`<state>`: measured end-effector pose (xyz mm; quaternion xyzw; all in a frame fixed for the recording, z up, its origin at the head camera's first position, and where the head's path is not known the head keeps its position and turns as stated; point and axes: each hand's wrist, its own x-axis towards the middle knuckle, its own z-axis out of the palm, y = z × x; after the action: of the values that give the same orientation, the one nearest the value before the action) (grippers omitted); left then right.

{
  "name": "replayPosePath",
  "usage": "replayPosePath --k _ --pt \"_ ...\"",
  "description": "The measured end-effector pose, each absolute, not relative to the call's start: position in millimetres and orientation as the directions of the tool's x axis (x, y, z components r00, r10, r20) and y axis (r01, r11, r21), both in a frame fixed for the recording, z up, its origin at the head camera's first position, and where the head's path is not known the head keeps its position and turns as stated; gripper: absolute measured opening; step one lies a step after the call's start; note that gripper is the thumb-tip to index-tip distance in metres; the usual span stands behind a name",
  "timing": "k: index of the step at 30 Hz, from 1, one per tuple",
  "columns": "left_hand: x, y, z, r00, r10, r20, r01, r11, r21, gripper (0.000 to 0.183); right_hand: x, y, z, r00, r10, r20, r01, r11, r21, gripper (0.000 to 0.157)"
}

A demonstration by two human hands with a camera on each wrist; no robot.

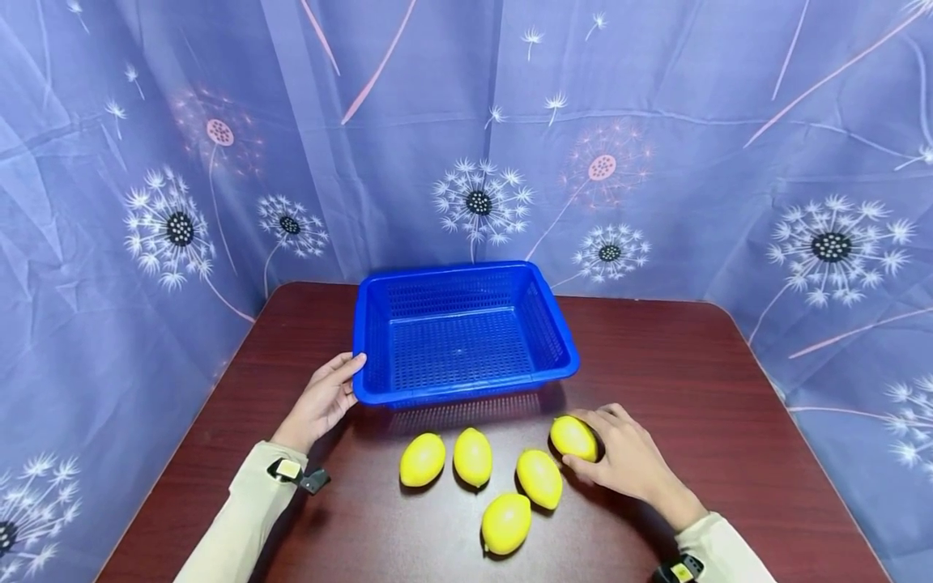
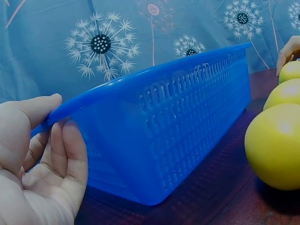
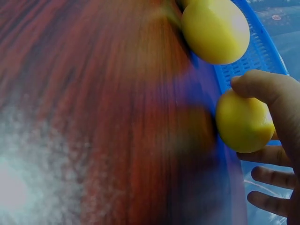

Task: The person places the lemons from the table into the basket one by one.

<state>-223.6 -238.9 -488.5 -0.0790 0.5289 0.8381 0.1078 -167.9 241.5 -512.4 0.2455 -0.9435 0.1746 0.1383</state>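
A blue plastic basket [image 1: 459, 348] with perforated sides stands on the table, nothing inside it. My left hand [image 1: 324, 401] grips its left rim, thumb over the top and fingers curled beneath, as the left wrist view shows. My right hand [image 1: 627, 453] holds the rightmost lemon [image 1: 572, 438] between thumb and index finger; in the right wrist view the other fingers are spread beside this lemon [image 3: 243, 122]. Closest to that hand is another lemon [image 1: 539, 479], lying just to the left. Further lemons lie in front of the basket: one nearest me [image 1: 506, 523], two farther left [image 1: 473, 457].
The dark red wooden table [image 1: 641, 348] has rounded far corners. A blue-purple curtain [image 1: 408, 162] with dandelion prints hangs behind it and along both sides. Each wrist carries a small strapped camera [image 1: 315, 481].
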Motion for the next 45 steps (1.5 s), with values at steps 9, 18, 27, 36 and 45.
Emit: replayPosePath --k 9,18,27,36,45 --pt "-222.5 -237.7 -488.9 -0.966 0.096 -0.240 -0.258 -0.427 0.867 0.008 -164.4 247.1 -504.8 -0.832 -0.395 0.389 -0.512 0.817 -0.266 0.063" --pt "-223.0 -238.5 -491.3 -0.969 0.101 -0.224 -0.245 -0.447 0.860 0.010 -163.7 245.5 -478.1 -0.785 -0.421 0.454 -0.571 0.776 -0.268 0.064" --pt "-223.1 -238.1 -491.5 -0.972 0.111 -0.205 -0.233 -0.458 0.858 0.010 -167.9 240.6 -437.2 -0.776 -0.440 0.451 -0.602 0.730 -0.325 0.065" --pt "-223.2 -236.4 -489.8 -0.974 0.089 -0.207 -0.225 -0.444 0.867 0.006 -189.7 231.3 -407.0 -0.751 -0.469 0.465 -0.645 0.672 -0.363 0.062" --pt "-222.2 -234.2 -488.0 -0.971 0.080 -0.225 -0.237 -0.455 0.858 0.009 -225.3 221.0 -381.9 -0.708 -0.552 0.440 -0.698 0.641 -0.320 0.059"
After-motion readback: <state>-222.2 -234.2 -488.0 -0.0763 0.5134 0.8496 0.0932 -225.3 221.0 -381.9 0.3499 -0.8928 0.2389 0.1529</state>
